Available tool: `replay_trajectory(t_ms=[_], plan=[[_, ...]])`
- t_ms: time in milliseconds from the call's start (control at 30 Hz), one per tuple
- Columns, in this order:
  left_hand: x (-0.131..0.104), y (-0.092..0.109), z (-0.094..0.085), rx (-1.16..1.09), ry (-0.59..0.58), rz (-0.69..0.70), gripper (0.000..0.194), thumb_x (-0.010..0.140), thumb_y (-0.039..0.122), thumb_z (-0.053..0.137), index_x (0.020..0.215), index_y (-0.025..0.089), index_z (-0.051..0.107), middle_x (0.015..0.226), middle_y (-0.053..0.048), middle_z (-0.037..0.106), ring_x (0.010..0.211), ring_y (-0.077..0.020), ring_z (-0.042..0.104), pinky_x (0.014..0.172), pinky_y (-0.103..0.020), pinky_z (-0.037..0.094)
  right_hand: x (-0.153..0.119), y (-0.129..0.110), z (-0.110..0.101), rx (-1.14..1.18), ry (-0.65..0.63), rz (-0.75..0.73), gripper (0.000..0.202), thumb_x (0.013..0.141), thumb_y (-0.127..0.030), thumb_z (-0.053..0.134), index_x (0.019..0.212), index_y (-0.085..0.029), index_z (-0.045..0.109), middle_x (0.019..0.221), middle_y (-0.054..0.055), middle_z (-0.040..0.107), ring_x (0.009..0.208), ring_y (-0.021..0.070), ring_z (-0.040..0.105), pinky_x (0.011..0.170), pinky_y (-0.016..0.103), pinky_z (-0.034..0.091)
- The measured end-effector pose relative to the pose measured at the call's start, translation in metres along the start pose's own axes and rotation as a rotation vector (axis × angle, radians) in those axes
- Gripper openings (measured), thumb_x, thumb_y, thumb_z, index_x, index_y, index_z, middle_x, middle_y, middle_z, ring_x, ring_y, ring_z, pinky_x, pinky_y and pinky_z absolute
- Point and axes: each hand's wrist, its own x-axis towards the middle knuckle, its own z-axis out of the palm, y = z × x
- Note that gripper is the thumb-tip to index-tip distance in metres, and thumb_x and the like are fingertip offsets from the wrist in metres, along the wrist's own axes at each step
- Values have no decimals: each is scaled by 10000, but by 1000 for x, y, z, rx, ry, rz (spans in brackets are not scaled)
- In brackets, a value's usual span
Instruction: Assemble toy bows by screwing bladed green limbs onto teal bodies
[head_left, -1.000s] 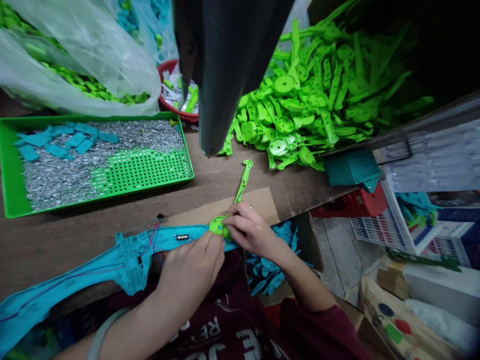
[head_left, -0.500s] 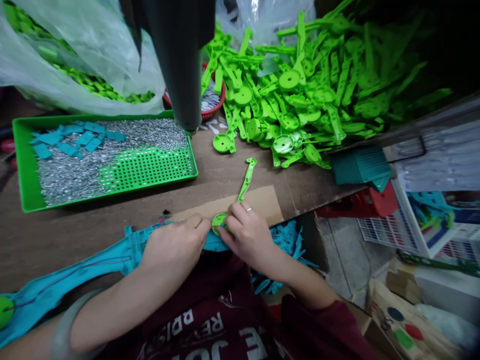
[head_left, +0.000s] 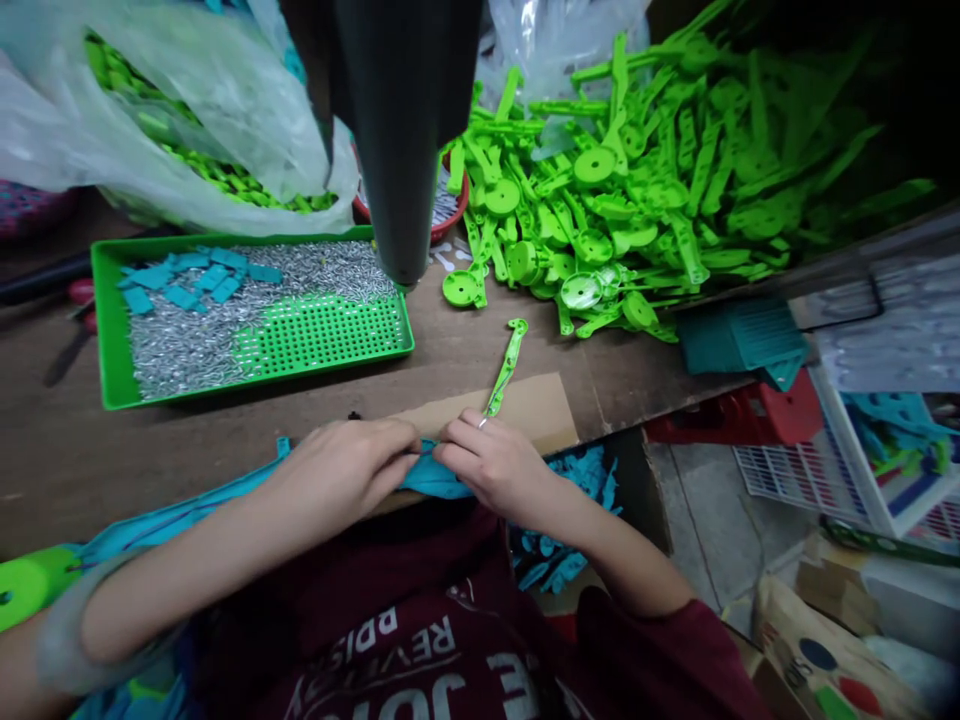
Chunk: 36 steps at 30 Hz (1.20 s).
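My left hand (head_left: 352, 455) is closed, its thumb and fingertips pressed together over a long blue plastic piece (head_left: 442, 480). What it pinches is hidden behind the fingers. My right hand (head_left: 499, 465) is curled, with its fingertips at the same blue piece and a ring on one finger. A slim bright green plastic arm (head_left: 508, 368) sticks out beyond the right fingers, a thin wire along it; its lower end is covered by that hand. The blue piece runs left under my left forearm, towards a round green part (head_left: 30, 590).
A green tray (head_left: 330, 355) of small metal pins and blue tabs stands left. A dark machine column (head_left: 405, 200) hangs over the table. Green parts (head_left: 600, 220) are heaped at the back right. Flat cardboard (head_left: 551, 405) lies by the right hand; a box of blue parts (head_left: 562, 560) stands below.
The hands have closed in over the green disc that showed between them, which is now hidden. My left hand has turned, and the view has shifted so the bench sits further right.
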Motion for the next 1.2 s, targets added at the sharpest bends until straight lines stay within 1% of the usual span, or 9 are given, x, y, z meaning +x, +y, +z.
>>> replay_trajectory(t_ms=[133, 300, 433, 567, 667, 867, 1000, 1100, 1200], plan=[[-1, -12, -13, 84, -63, 118, 176, 934, 286, 538, 905, 251, 708, 848, -20, 707, 771, -212, 662, 650, -297, 420, 0, -4, -2, -51, -43, -6, 150, 1019, -198, 495, 958, -169, 629, 949, 66, 624, 891, 202, 474, 726, 323, 373], [17, -2, -29, 197, -219, 266, 150, 884, 214, 573, 854, 234, 719, 836, -40, 702, 777, -219, 663, 649, -300, 417, 1, -6, -2, -113, -39, -29, 162, 1029, -198, 470, 1059, -162, 625, 940, 64, 630, 886, 206, 474, 718, 332, 368], [31, 6, -37, 250, -319, 195, 157, 846, 193, 570, 807, 207, 721, 796, -57, 717, 732, -216, 664, 649, -303, 427, 1, -4, -3, -143, -29, -101, 199, 1030, -211, 469, 1135, -155, 629, 915, 64, 619, 867, 210, 460, 687, 345, 357], [40, 14, -42, 320, -365, 143, 188, 826, 200, 552, 738, 191, 717, 707, -65, 693, 646, -200, 631, 626, -301, 422, -1, 0, -2, -136, 11, -157, 213, 1018, -163, 485, 1176, -125, 623, 912, 70, 611, 859, 201, 466, 665, 344, 337], [47, 18, -43, 348, -373, 121, 186, 813, 192, 566, 715, 177, 724, 692, -75, 684, 651, -213, 631, 628, -310, 425, -1, 0, -1, -135, 49, -190, 198, 1008, -160, 510, 1145, -105, 642, 924, 75, 619, 860, 201, 469, 659, 348, 324], [54, 13, -41, 290, -378, 57, 156, 785, 195, 584, 679, 195, 699, 688, -66, 664, 679, -227, 625, 588, -299, 367, 4, -8, -4, -199, -36, -151, 176, 1003, -166, 506, 1063, -117, 664, 938, 84, 596, 902, 223, 484, 649, 363, 325], [42, 4, -37, 42, -382, -28, 155, 799, 167, 541, 712, 212, 660, 647, -4, 641, 593, -166, 561, 567, -271, 325, 4, -13, -6, -247, -72, -150, 196, 1008, -164, 468, 1007, -133, 661, 978, 91, 590, 937, 234, 494, 659, 372, 365], [30, 0, -30, -130, -297, -56, 154, 832, 170, 509, 742, 204, 629, 642, 21, 631, 587, -139, 553, 589, -254, 335, 3, -15, -7, -250, -92, -144, 164, 994, -153, 490, 1005, -128, 651, 977, 94, 587, 927, 234, 501, 646, 369, 376], [25, 0, -23, -109, -228, -139, 123, 811, 172, 522, 742, 199, 620, 645, 12, 639, 597, -147, 561, 592, -262, 332, 2, -15, -7, -228, -102, -141, 153, 992, -153, 498, 988, -135, 651, 976, 100, 595, 925, 234, 505, 644, 370, 384]])
